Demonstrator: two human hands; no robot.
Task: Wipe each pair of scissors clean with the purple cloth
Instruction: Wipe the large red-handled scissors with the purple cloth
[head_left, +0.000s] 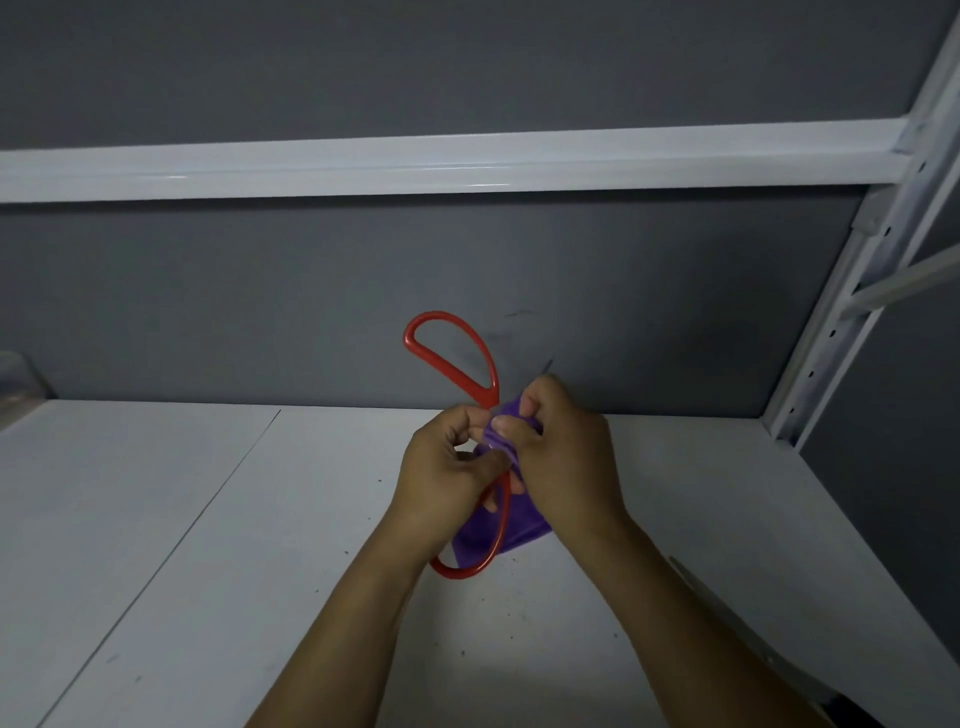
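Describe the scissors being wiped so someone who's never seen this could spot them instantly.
Find the white tabletop against the grey wall. Above its middle, the left hand grips the scissors while the right hand pinches the purple cloth around them. They are the only red thing: two large looped handles, one pointing up, one down.

A white shelf (208, 545) bears scattered dark specks (379, 481) and a grey blade-like thing (748, 623).

Hands: left hand (447, 467) beside right hand (566, 457), over the table (208, 519).
Scissors (488, 397): between the hands.
Cloth (524, 525): in the right hand, on the scissors.
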